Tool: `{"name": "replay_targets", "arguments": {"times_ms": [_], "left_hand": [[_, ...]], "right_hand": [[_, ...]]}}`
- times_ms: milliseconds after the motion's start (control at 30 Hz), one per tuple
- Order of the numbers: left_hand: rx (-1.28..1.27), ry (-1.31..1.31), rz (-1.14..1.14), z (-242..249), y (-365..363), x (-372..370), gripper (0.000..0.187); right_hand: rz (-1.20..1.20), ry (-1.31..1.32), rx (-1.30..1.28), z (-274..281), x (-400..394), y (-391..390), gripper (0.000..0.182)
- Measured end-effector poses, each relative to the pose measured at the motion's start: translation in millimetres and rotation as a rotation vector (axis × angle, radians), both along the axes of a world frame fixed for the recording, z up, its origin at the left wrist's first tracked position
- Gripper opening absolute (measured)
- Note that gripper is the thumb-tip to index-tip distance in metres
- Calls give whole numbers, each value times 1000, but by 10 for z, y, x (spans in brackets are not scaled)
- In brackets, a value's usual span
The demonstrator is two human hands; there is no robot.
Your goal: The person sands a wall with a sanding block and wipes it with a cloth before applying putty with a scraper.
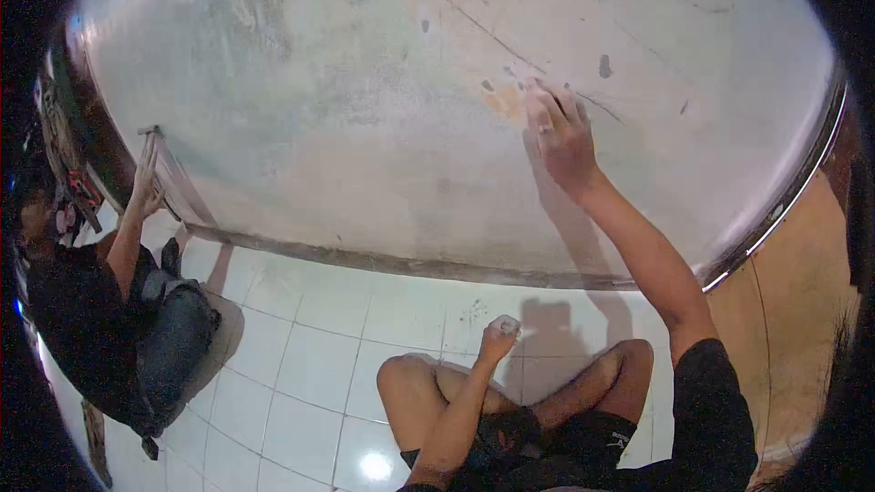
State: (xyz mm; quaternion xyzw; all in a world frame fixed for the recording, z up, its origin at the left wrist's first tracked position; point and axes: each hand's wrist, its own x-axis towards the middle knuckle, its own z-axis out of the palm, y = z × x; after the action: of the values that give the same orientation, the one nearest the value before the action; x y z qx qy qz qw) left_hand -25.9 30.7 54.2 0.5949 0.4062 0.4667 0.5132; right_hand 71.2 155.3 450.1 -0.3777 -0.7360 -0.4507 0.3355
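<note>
A pale, patchy wall (365,155) with dark spots, a long diagonal crack and an orange-brown patch fills the upper view. My right hand (561,137) is raised against it, just right of the orange-brown patch, fingers bent and pressed together at the surface; anything under the fingertips is hidden. Low over the floor, near my bent knee (410,378), my left hand (500,337) is closed round something whitish or grey, too small to make out.
On the left a person in dark clothes (82,319) sits by the wall, holding a long flat tool (150,131) against it. White floor tiles (305,364) bear dark specks near the wall's base. A brown surface (756,328) lies at right.
</note>
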Motion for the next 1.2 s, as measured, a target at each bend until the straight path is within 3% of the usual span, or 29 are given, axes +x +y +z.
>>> {"name": "replay_targets", "arguments": {"times_ms": [100,200,300,367,500,700,800,900,1000,1100,1200], "left_hand": [[-126,69,-34,90,-31,-22,8],[-130,9,-23,115,-54,-51,9],[-91,1,-19,102,-55,-47,8],[-40,30,-35,-16,-30,-32,8],[-43,-5,-73,8,-40,-23,7],[-46,79,-60,94,-46,-57,8],[-2,120,-50,-10,-39,-7,11],[-65,135,-103,-14,-61,-29,14],[-95,174,-44,113,-93,-39,16],[-126,264,-70,56,-29,2,18],[-118,281,-113,18,-53,-28,18]], "right_hand": [[24,-16,53,195,-110,-62,34],[20,25,-48,-104,-21,-12,32],[79,-164,57,-271,44,-72,27],[74,-118,23,-298,150,-5,27],[24,-79,31,72,163,-13,29],[125,-345,6,-38,227,21,28],[122,-268,34,235,259,-34,26],[90,-315,19,147,295,6,24],[194,-543,2,140,313,-3,24],[136,-251,-50,285,324,0,33],[163,-537,-39,148,311,-30,31]]}}
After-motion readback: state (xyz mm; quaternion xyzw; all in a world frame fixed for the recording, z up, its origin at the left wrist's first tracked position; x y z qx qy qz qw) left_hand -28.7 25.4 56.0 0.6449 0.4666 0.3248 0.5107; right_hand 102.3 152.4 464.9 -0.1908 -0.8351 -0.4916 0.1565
